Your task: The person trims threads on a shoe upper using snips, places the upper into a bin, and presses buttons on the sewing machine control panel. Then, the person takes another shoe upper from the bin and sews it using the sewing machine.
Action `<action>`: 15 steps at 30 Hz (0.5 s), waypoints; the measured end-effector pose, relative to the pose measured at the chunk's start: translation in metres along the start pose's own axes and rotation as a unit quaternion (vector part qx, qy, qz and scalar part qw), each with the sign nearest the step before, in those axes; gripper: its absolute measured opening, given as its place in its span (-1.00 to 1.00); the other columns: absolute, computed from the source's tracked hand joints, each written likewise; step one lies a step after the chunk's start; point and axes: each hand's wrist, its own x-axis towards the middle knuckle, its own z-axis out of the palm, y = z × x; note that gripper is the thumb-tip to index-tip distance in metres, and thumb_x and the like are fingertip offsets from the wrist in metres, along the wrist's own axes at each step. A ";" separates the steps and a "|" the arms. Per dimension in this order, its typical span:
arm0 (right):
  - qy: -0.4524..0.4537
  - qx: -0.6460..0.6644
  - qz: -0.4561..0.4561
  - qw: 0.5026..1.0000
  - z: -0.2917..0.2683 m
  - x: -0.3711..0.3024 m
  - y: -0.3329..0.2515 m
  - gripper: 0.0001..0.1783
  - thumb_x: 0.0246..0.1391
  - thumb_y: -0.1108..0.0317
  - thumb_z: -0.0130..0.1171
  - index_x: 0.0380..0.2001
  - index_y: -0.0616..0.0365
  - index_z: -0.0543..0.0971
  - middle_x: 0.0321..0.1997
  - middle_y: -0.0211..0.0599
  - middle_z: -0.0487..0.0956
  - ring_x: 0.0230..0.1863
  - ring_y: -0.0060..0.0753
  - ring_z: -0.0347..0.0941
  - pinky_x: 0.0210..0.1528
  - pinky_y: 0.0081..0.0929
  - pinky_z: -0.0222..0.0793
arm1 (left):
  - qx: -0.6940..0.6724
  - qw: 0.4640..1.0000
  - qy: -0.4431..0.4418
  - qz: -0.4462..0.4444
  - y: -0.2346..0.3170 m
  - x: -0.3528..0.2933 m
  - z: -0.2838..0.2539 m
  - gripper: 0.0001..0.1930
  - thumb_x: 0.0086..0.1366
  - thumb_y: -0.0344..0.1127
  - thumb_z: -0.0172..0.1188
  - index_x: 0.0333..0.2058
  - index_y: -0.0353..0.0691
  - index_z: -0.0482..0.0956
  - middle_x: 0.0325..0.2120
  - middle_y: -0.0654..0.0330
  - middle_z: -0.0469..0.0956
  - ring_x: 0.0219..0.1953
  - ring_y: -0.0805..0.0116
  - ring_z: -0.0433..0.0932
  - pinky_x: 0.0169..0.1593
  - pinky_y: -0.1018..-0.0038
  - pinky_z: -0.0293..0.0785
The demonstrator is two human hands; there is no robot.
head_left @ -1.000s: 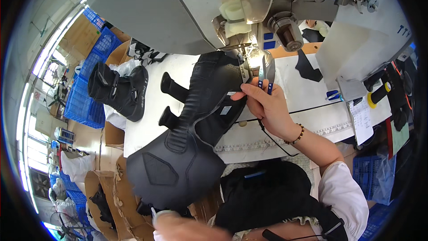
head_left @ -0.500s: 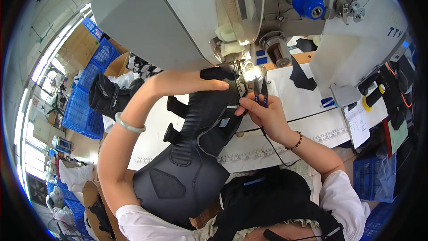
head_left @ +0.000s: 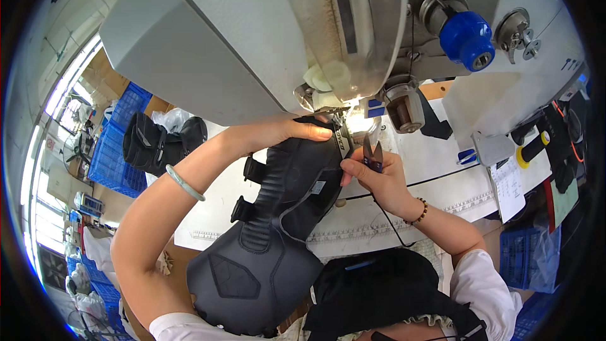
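A black boot upper (head_left: 284, 183) with a ribbed section and side straps lies lengthwise, its far end under the sewing machine's presser foot. My left hand (head_left: 297, 134) grips that far end beside the needle area, thumb stretched over the top and the other fingers mostly hidden. In my right hand (head_left: 384, 182) is a pair of thread snips (head_left: 373, 156), held with the blades pointing up and apart. That hand's thumb and a fingertip rest at the upper's right edge, near a light-lettered strip (head_left: 343, 141).
The grey sewing machine (head_left: 208, 38) fills the top, with a blue knob (head_left: 467, 39) on it. Another black boot upper (head_left: 161, 142) lies at left. A ruler strip (head_left: 404, 218) runs along the white table. Blue crates (head_left: 120, 164) stand left; a thread spool (head_left: 533, 146) stands right.
The view has shifted, so the machine looks larger and lower. The snips have turned and drawn back from the needle area. My left hand stays at the upper's far end.
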 end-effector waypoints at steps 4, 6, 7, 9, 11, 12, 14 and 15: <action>0.003 -0.001 0.042 0.999 -0.004 -0.001 0.004 -0.82 0.09 0.30 0.14 -0.40 0.22 0.53 -0.52 -0.42 0.56 -0.49 -0.74 0.35 -0.42 -0.72 0.21 | -0.023 0.996 -0.024 -0.085 0.005 -0.003 -0.001 -0.63 0.11 -0.14 0.24 -0.17 -0.25 0.55 -0.23 0.28 0.55 -0.19 0.55 0.46 -0.03 0.61 0.31; 0.007 -0.001 0.062 0.998 -0.006 -0.001 0.009 -0.81 0.09 0.30 0.14 -0.38 0.23 0.53 -0.46 -0.42 0.58 -0.51 -0.73 0.34 -0.44 -0.73 0.20 | -0.046 0.997 -0.055 -0.041 0.002 -0.002 -0.003 -0.62 0.16 -0.10 0.18 -0.15 -0.24 0.55 -0.18 0.30 0.53 -0.12 0.57 0.42 0.04 0.60 0.25; -0.024 -0.093 -0.054 0.994 -0.005 0.001 0.012 -0.81 0.04 0.33 0.16 -0.34 0.24 0.53 -0.40 -0.41 0.58 -0.53 -0.66 0.37 -0.47 -0.69 0.24 | -0.042 0.997 -0.054 -0.046 -0.001 0.000 -0.004 -0.62 0.16 -0.10 0.18 -0.15 -0.24 0.55 -0.18 0.30 0.53 -0.12 0.57 0.42 0.04 0.60 0.25; -0.054 -0.182 -0.167 0.968 0.000 0.001 0.021 -0.79 0.00 0.36 0.18 -0.30 0.25 0.52 -0.34 -0.41 0.57 -0.56 -0.58 0.40 -0.50 -0.64 0.27 | -0.019 0.995 -0.065 -0.078 -0.007 0.003 -0.007 -0.62 0.19 -0.08 0.13 -0.14 -0.24 0.54 -0.14 0.31 0.51 -0.06 0.58 0.38 0.08 0.60 0.19; -0.122 -0.365 -0.359 0.851 0.008 -0.001 0.031 -0.71 -0.09 0.33 0.19 -0.26 0.23 0.50 -0.29 -0.36 0.54 -0.58 -0.37 0.45 -0.53 -0.49 0.36 | -0.039 0.992 -0.077 -0.097 -0.013 0.008 -0.008 -0.62 0.20 -0.09 0.13 -0.13 -0.24 0.54 -0.14 0.30 0.51 -0.05 0.57 0.38 0.08 0.60 0.19; -0.118 -0.365 -0.357 0.852 0.007 -0.002 0.033 -0.71 -0.09 0.33 0.19 -0.26 0.23 0.50 -0.29 -0.36 0.54 -0.58 -0.37 0.45 -0.53 -0.49 0.36 | -0.057 0.989 -0.079 -0.111 -0.015 0.010 -0.009 -0.63 0.20 -0.10 0.13 -0.13 -0.25 0.54 -0.13 0.29 0.51 -0.05 0.57 0.38 0.08 0.60 0.20; -0.265 -0.524 -0.265 0.765 0.003 -0.005 0.036 -0.65 -0.15 0.28 0.18 -0.25 0.20 0.49 -0.35 -0.32 0.52 -0.53 -0.22 0.48 -0.50 -0.39 0.41 | -0.018 0.994 -0.063 -0.090 -0.018 0.012 -0.009 -0.63 0.21 -0.13 0.12 -0.13 -0.29 0.53 -0.14 0.26 0.51 -0.05 0.53 0.39 0.09 0.59 0.20; -0.273 -0.543 -0.271 0.747 -0.001 -0.006 0.036 -0.68 -0.14 0.25 0.15 -0.30 0.20 0.49 -0.37 -0.32 0.50 -0.52 -0.24 0.49 -0.52 -0.40 0.40 | -0.009 0.996 -0.069 -0.061 -0.018 0.011 -0.010 -0.62 0.22 -0.14 0.11 -0.11 -0.30 0.52 -0.12 0.24 0.50 -0.03 0.51 0.38 0.12 0.58 0.18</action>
